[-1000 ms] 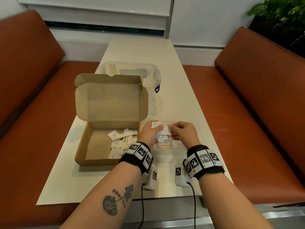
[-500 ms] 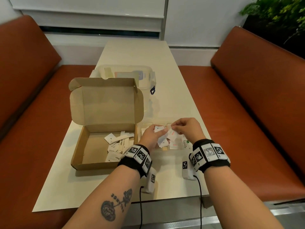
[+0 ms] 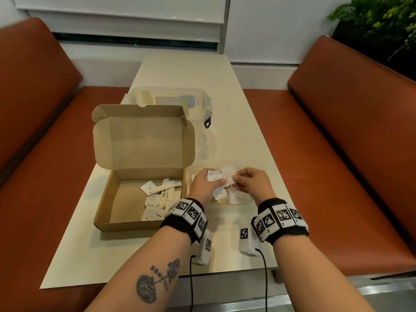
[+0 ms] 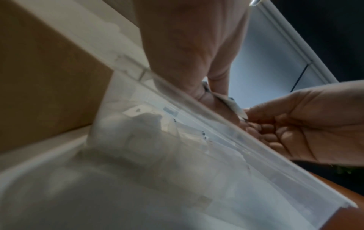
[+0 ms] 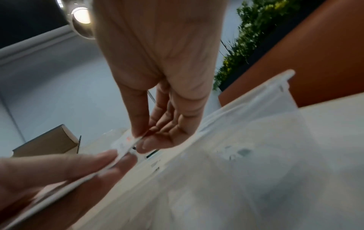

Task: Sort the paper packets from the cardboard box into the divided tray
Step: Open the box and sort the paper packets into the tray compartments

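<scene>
Since the earlier frame my right hand (image 3: 252, 182) has closed back in on my left hand (image 3: 203, 184), pinching one packet (image 3: 227, 176) off its gripped stack (image 3: 213, 176) above the divided tray (image 3: 258, 164) for sorting.

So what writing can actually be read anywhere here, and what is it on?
"Stevia", partly hidden: white packet in the clear divided plastic tray.
Red print, too blurred: small white paper packet pinched between both hands.
Black print, too small: packets in the brown cardboard box.
Forearm tattoo lettering: unclear.
</scene>
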`<state>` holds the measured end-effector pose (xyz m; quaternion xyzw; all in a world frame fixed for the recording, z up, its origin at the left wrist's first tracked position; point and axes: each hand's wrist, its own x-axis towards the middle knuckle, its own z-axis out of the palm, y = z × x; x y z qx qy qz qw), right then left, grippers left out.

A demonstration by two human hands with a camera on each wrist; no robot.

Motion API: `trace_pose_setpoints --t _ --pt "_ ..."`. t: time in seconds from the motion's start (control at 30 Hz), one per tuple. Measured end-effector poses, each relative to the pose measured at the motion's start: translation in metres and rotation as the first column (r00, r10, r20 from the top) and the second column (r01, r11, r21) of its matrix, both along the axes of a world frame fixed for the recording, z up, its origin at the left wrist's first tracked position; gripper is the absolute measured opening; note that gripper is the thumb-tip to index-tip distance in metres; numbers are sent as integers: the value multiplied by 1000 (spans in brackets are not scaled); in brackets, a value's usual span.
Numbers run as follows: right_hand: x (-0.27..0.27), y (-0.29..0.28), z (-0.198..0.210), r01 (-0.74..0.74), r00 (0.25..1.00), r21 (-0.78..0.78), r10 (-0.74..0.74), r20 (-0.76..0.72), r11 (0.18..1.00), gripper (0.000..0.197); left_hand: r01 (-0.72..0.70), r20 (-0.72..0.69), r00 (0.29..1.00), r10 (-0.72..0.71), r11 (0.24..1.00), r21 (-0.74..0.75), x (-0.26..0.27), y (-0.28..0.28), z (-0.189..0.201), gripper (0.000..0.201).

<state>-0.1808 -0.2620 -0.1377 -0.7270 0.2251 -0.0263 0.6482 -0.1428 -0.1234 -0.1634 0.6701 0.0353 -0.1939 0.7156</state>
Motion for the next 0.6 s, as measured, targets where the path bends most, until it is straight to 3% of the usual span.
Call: trace_pose_setpoints --t 0.13,0.27,0.4,0.6 --pt "6 -9 5 -19 1000 -226 23 14 974 5 -6 -19 1000 5 1000 -26 -3 -1 0 24" --pt "5 -25 8 -124 992 -617 82 -96 777 8 -132 -106 988 114 974 -183 4 7 -2 21" --pt "1 -24 1 -386 921 -694 213 -326 607 12 -145 -124 985 116 956 -255 8 11 -3 20" --pt "2 -12 -14 -389 921 -749 229 -315 537 17 -146 -105 987 121 950 -277 7 10 -6 21"
